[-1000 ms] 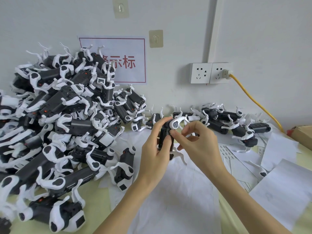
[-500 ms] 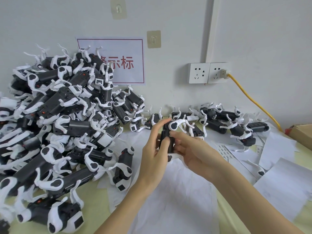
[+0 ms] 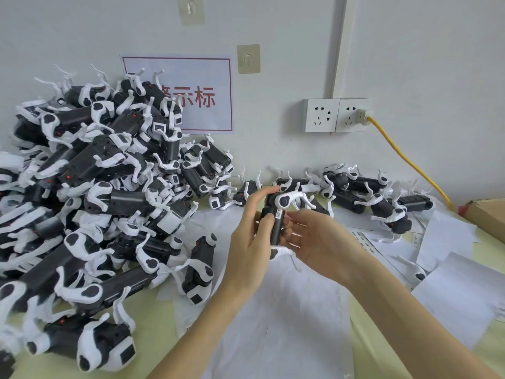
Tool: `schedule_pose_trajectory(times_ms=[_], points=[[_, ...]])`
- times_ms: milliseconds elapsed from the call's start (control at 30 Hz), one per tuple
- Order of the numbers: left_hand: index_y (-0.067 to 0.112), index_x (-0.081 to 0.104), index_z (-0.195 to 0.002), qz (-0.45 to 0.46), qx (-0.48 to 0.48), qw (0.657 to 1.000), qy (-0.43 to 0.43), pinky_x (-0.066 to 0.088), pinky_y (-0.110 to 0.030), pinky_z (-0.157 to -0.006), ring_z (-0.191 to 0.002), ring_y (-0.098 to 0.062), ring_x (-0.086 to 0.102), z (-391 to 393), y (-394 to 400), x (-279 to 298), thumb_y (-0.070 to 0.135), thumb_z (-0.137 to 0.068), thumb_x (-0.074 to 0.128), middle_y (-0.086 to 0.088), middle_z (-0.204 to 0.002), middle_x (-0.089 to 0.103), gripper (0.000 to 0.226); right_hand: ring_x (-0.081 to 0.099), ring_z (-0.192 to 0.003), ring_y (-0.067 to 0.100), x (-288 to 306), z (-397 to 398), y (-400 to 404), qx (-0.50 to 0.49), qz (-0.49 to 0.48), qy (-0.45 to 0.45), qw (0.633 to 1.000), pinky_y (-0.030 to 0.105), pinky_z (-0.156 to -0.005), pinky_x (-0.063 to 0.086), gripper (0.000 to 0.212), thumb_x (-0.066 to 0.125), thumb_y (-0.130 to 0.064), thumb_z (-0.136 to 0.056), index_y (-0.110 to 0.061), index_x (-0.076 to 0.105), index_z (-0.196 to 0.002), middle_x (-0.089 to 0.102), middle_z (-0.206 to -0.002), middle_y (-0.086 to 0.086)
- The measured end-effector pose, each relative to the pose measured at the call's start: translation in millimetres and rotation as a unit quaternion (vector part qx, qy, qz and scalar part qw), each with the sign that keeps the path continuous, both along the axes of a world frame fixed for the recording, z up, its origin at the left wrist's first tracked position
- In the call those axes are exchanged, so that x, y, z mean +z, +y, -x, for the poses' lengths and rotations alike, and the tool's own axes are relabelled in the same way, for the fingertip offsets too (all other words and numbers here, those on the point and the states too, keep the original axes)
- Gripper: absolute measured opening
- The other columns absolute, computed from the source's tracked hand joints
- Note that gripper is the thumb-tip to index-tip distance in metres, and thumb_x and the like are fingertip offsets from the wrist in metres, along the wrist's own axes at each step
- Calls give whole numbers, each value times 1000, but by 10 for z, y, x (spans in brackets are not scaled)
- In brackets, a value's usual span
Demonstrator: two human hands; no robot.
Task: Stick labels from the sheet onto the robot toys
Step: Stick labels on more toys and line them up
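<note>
Head view: left hand [image 3: 250, 242] and right hand [image 3: 314, 239] grip robot toy [image 3: 276, 220] — wall sign [image 3: 196, 97] reads 示标

Bare forearms, no sleeves; left hand [image 3: 250, 243] and right hand [image 3: 318, 242] ungloved

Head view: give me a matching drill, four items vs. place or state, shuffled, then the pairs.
Items:
1. held robot toy
2. yellow cable
3. big toy pile
4. red-lettered sign

Places or states:
A. heaped on the table's left side
B. on the wall behind the pile
C. plugged into the right wall socket
D. upright between the left hand and right hand, a small white label on its side

Pairs: 1-D, 2-C, 3-A, 4-B
</note>
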State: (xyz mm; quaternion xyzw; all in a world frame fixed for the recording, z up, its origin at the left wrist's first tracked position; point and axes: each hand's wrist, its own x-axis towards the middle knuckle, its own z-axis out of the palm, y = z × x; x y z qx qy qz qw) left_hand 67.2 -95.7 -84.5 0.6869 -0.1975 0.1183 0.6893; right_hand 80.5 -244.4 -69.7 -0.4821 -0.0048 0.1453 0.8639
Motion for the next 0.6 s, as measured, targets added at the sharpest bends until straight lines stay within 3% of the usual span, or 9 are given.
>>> schedule_pose_trajectory(times_ms=[67, 233, 367, 467, 600], points=[[51, 57, -136, 4, 4, 1000, 17, 54, -27, -71, -92, -34, 67, -1, 32, 18, 33, -97, 47, -15, -95, 65, 44, 63, -74, 19, -12, 7, 16, 15, 38, -27, 999, 32, -79, 59, 15, 65, -13, -97, -13, 77, -88, 65, -82, 2], [49, 60, -131, 7, 18, 1000, 22, 51, -24, -62, -84, -31, 67, -13, 49, 5, 24, -109, 54, -11, -89, 67, 34, 66, -94, 29, -42, 8, 51, 7, 85, -68, 994, 40, -96, 58, 17, 73, -20, -95, -5, 78, -101, 62, -97, 12], [45, 61, -130, 3, 28, 999, 17, 52, -22, -63, -83, -29, 67, -46, 59, -28, 15, -106, 53, -11, -89, 69, 39, 67, -94, 28, -65, 20, 96, 1, 75, -73, 994, 35, -91, 61, 37, 74, -21, -95, 12, 71, -112, 58, -106, 19], [43, 63, -128, 9, 31, 999, 19, 57, -26, -69, -85, -29, 69, -70, 71, -44, 13, -107, 51, -12, -86, 69, 38, 70, -89, 26, -84, 33, 126, -1, 72, -76, 994, 30, -85, 59, 44, 74, -23, -95, 16, 66, -114, 60, -97, 15], [44, 63, -126, -6, 34, 999, 11, 49, -16, -61, -72, -13, 65, -97, 80, -77, 16, -108, 50, 3, -75, 66, 36, 70, -93, 27, -98, 38, 148, -11, 92, -67, 993, 40, -97, 59, 42, 71, -23, -97, 14, 63, -116, 64, -102, 16]])
